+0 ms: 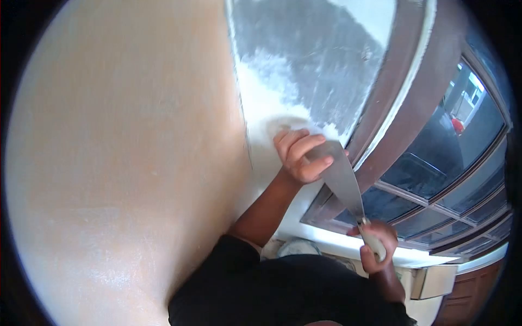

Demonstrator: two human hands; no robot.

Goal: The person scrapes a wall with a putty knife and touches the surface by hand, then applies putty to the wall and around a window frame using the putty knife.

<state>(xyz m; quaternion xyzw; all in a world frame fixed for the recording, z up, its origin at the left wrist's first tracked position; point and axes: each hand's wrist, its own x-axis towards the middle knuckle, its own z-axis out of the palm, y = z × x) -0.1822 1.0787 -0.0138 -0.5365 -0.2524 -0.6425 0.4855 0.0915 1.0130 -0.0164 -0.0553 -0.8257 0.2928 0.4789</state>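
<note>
A putty knife with a broad metal blade (342, 182) and a pale handle slants up across the wall beside the window. Its handle is wrapped in the fingers of my right hand (383, 242), low on the right. Up at the wide end of the blade, my left hand (299, 155) is closed with curled fingers, the thumb and index finger lying over the metal. Just above these fingers is a blurred greyish patch that I cannot make out. White filler (266, 98) covers part of the grey wall strip (326, 60) around and above my left hand.
A smooth beige wall (130, 136) fills the left side. To the right runs a brown window frame (402, 108) with glass panes (429, 152). Below, a round pale container (299, 247) shows partly behind my body. A box-like object (435, 282) is at lower right.
</note>
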